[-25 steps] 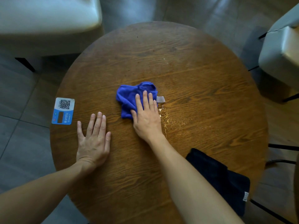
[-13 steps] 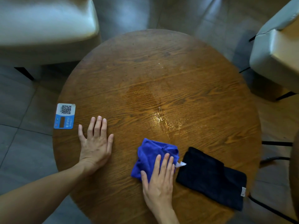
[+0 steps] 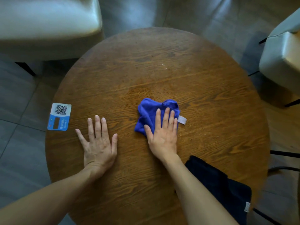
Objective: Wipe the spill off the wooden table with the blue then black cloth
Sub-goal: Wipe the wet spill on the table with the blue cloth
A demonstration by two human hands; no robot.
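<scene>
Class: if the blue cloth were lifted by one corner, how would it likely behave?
The blue cloth is bunched in soft folds under the right hand, so it would probably hang limp. It looks thin, likely light, perhaps damp from the table.

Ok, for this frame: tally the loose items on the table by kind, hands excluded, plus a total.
Cloths: 2, the blue cloth under the right hand and the black cloth
QR code cards: 1, the QR card at the table's left edge
Total: 3
</scene>
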